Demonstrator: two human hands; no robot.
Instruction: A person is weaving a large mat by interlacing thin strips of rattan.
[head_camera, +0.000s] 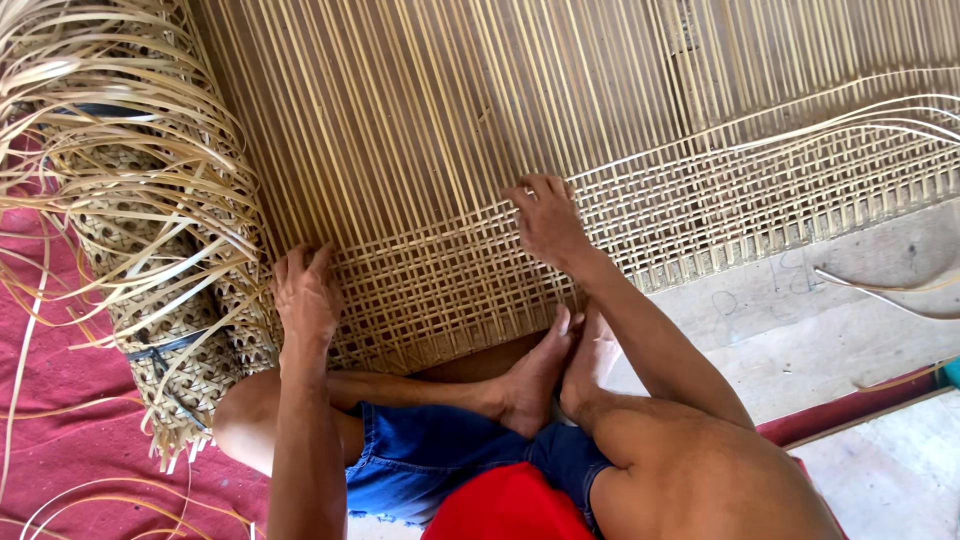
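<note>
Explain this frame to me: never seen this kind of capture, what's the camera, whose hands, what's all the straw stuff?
There is one picture, from a camera worn on a person's head, looking down at their own lap and hands. No machine is involved.

The person sits cross-legged on the floor in blue denim shorts, bare feet tucked together. In front of them lies a large woven cane mat: the near band is finished lattice, while farther up only long parallel strips are laid.

The left hand lies flat on the mat's woven edge. The right hand has its fingertips on the lattice; whether it pinches a strip is unclear.

At left lies a roll of woven cane mesh with loose strips, on a red cloth.
</note>
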